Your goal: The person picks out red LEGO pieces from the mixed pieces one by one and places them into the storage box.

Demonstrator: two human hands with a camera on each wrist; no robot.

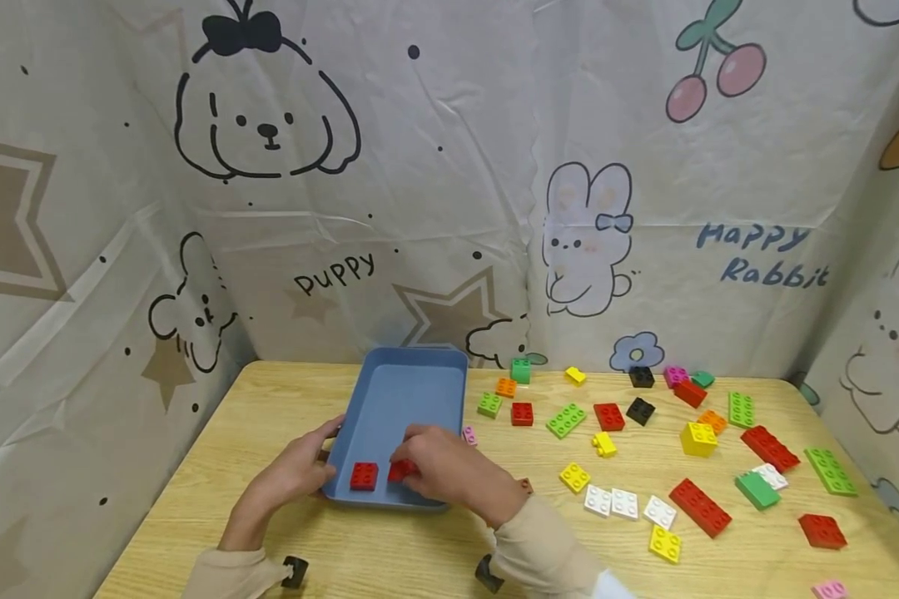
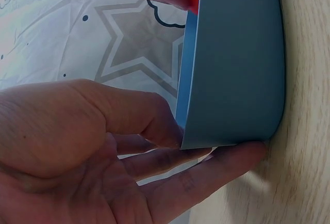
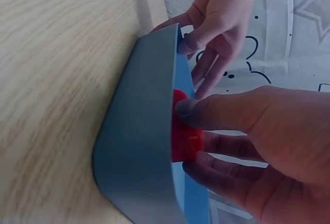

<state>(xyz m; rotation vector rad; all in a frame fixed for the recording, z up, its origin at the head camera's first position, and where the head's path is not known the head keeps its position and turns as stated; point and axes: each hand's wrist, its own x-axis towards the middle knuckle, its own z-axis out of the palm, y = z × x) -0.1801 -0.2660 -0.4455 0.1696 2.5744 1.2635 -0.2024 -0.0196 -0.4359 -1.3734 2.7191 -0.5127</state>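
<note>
A blue tray (image 1: 414,391) stands on the table with its long side running away from me. My left hand (image 1: 288,472) holds its left side near the front corner; in the left wrist view the thumb lies at the rim and the fingers are against the outer wall (image 2: 237,69). Inside the tray's near end lies a red brick (image 1: 363,476) with studs up. Just right of it, my right hand (image 1: 442,467) pinches another red brick (image 1: 399,471) between thumb and fingers, low in the tray. The tray wall partly hides this brick in the right wrist view.
Loose bricks spread over the table's right half: white (image 1: 624,503), yellow (image 1: 699,438), green (image 1: 565,420), black (image 1: 640,411), and long red ones (image 1: 700,507). A brown brick (image 1: 525,486) sits beside my right wrist. Printed cloth (image 1: 449,166) hangs behind the table (image 1: 389,557).
</note>
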